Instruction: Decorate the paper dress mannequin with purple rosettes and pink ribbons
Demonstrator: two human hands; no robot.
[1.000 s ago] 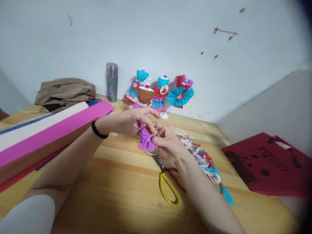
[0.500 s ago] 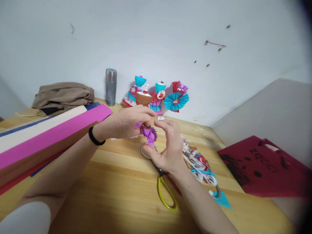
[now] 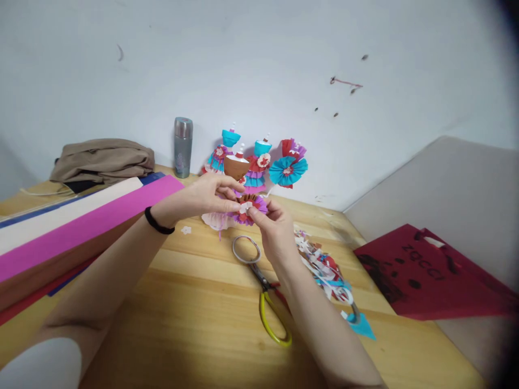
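My left hand [image 3: 203, 199] and my right hand [image 3: 273, 229] meet over the wooden table [image 3: 194, 302], both pinching a small purple paper rosette [image 3: 249, 208] with a red layer and a white flower at its middle. The rosette faces me, held just above the tabletop. A pale pink crinkled paper piece [image 3: 214, 220] lies under my left hand. Scissors [image 3: 263, 292] with yellow and red handles lie on the table just below my right hand.
Several paper dress figures [image 3: 253, 162] stand by the wall, with a grey flask [image 3: 183, 139] and a folded brown cloth [image 3: 101, 159] further left. Long paper rolls [image 3: 81, 216] lie at the left. Paper scraps [image 3: 328, 270] sit right of the scissors, a red bag [image 3: 430, 270] beyond them.
The rosette has been turned from edge-on to face me, now showing its red and white centre. My right hand let go for a moment, then pinched it again, higher and farther from me.
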